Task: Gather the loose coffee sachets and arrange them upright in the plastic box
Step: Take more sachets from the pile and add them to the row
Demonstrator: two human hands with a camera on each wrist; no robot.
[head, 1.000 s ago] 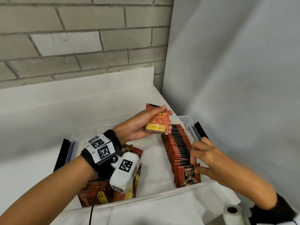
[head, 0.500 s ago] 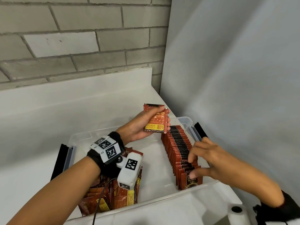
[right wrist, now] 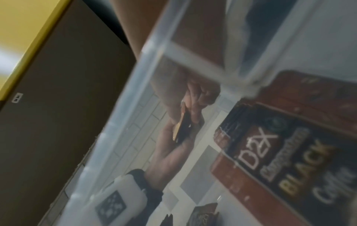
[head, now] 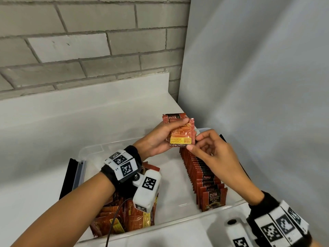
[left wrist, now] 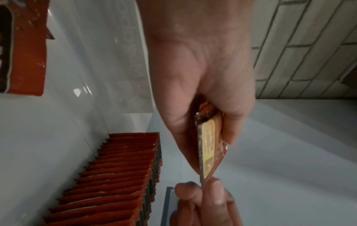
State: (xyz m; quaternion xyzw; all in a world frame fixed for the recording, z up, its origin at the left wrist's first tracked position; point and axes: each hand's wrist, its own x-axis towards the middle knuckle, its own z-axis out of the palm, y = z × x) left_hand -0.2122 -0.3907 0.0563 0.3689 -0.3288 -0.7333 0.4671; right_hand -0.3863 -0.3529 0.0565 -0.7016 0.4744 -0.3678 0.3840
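Right hand (head: pixel 211 154), moved up from upright row (head: pixel 201 168), now pinches sachets (head: pixel 181 134) gripped by left hand (head: pixel 156 139) above it: handover starting

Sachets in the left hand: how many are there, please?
2: the front sachet, yellow label showing, pinched by the right hand; the rear sachet behind it. Others may be hidden.

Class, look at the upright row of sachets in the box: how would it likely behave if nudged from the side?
The upright row would probably topple like dominoes: the packs look thin and lean on each other. Each likely weighs little, since the left hand holds several sachets easily. Glossy wrappers may slide on the smooth plastic box floor.
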